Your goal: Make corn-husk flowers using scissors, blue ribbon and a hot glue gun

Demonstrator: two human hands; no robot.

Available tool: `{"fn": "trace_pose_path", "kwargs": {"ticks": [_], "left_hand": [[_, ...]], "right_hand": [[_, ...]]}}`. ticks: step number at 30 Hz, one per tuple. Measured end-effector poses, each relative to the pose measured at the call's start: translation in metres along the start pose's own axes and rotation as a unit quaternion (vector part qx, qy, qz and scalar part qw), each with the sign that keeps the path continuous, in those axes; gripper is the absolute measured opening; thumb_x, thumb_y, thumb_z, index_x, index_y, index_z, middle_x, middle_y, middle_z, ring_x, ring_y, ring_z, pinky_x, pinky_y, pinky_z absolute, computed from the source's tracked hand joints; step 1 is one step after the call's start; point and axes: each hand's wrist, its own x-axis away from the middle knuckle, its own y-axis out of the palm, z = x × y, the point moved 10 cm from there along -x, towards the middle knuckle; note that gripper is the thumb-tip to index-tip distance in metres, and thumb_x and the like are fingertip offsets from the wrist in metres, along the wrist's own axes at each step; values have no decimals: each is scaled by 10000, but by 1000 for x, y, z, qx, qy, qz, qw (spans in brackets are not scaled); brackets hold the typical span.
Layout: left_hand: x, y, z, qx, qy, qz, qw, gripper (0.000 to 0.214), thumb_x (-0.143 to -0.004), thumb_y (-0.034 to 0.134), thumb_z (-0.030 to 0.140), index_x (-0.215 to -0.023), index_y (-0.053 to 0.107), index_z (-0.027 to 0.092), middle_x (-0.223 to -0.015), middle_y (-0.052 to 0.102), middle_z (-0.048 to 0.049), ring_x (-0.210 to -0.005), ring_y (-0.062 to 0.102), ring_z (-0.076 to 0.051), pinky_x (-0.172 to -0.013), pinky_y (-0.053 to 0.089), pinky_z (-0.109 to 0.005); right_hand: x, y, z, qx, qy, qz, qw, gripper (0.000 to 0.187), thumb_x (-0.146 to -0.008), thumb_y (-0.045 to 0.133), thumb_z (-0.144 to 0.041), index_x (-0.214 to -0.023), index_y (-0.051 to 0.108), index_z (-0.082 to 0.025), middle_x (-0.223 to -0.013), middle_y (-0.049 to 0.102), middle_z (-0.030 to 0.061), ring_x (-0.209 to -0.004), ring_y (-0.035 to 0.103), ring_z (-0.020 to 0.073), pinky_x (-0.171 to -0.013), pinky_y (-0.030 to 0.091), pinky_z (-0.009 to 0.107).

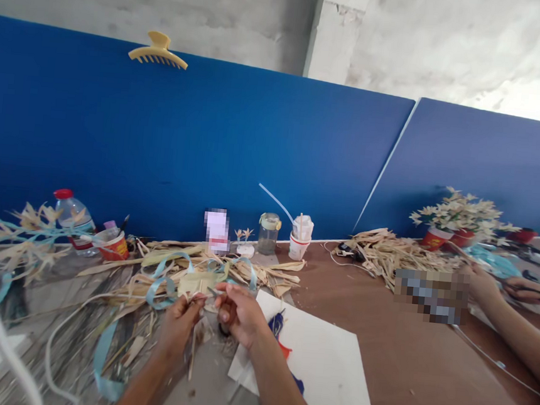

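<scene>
My left hand (183,321) is closed in a pinch on a thin pale stem (192,354), whose lower end hangs below the fingers. Small pale pieces show at its fingertips, too small to make out. Close beside it, my right hand (240,313) is closed on what look like small scissors; a short grey blade (213,292) points at the left fingertips and a dark handle loop (223,330) shows under the palm. Behind both hands lie dried corn husk strips (279,279) and curls of light blue ribbon (161,290).
A white board (331,372) lies right of my hands, with a blue-handled tool (276,324) on it. Along the blue partition (238,137) stand a glass jar (268,235), a paper cup (298,248) and a water bottle (75,223). At right, a co-worker's hand (477,287) holds husk.
</scene>
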Motion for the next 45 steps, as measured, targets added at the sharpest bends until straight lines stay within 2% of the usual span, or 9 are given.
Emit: {"fn": "trace_pose_path", "kwargs": {"ticks": [3, 6, 13, 17, 21, 27, 32, 37, 45], "left_hand": [[0, 2, -4, 75, -24, 7, 997, 282, -555, 776, 365, -685, 632, 160, -486, 453, 82, -412, 306, -54, -409, 242, -187], [0, 7, -10, 100, -49, -12, 994, 277, -543, 785, 332, -689, 643, 145, -510, 490, 70, -416, 326, -44, -407, 245, -177], [6, 19, -18, 82, -77, -57, 992, 265, -556, 793, 304, -727, 662, 151, -553, 535, 57, -409, 354, -38, -395, 231, -169], [8, 22, -8, 137, -80, -70, 985, 376, -601, 760, 342, -924, 680, 167, -677, 614, 11, -548, 499, -92, -499, 386, -190], [5, 24, -6, 197, -91, -84, 973, 324, -641, 706, 386, -854, 695, 142, -695, 621, -24, -606, 521, -121, -507, 409, -208], [1, 19, -9, 148, -86, -78, 982, 289, -641, 733, 390, -733, 710, 117, -574, 538, 23, -450, 377, -52, -438, 318, -184], [9, 30, -8, 143, -121, -134, 973, 315, -650, 757, 385, -776, 678, 107, -511, 460, 62, -389, 295, -20, -406, 241, -163], [11, 35, -9, 158, -128, -156, 967, 283, -655, 781, 336, -750, 589, 152, -483, 449, 86, -361, 253, -8, -388, 224, -141], [8, 28, -12, 220, -132, -137, 957, 270, -578, 843, 214, -675, 601, 145, -664, 600, 18, -516, 460, -47, -529, 429, -176]], "right_hand": [[-4, -7, -4, 76, -61, 40, 994, 328, -585, 750, -339, -826, 626, -153, -568, 575, -45, -388, 407, 48, -416, 278, 185], [-5, -3, -1, 158, -97, 54, 981, 279, -585, 707, -262, -841, 641, -171, -605, 550, -64, -425, 415, 54, -450, 323, 193], [4, -1, -19, 299, -191, 115, 928, 78, -676, 563, -212, -646, 623, -172, -662, 608, 0, -664, 551, 139, -651, 428, 247], [1, -12, -20, 274, -165, 139, 937, 87, -680, 549, -249, -636, 588, -184, -530, 533, -41, -523, 480, 118, -536, 379, 233], [-3, -16, -17, 241, -145, 140, 949, 113, -666, 545, -305, -641, 560, -196, -437, 434, -79, -399, 369, 91, -424, 282, 222], [-3, -20, -19, 211, -148, 144, 955, 158, -636, 566, -351, -635, 564, -193, -409, 418, -87, -383, 340, 81, -411, 259, 220], [-4, -21, -21, 171, -148, 132, 965, 166, -630, 590, -353, -640, 568, -189, -410, 419, -88, -380, 335, 71, -403, 246, 208], [-5, -24, -22, 125, -150, 133, 972, 202, -608, 640, -368, -635, 566, -182, -464, 487, -68, -361, 329, 52, -384, 231, 197], [-3, -20, -20, 107, -136, 119, 978, 186, -615, 653, -339, -649, 578, -172, -521, 580, -41, -362, 356, 47, -383, 239, 194]]}}
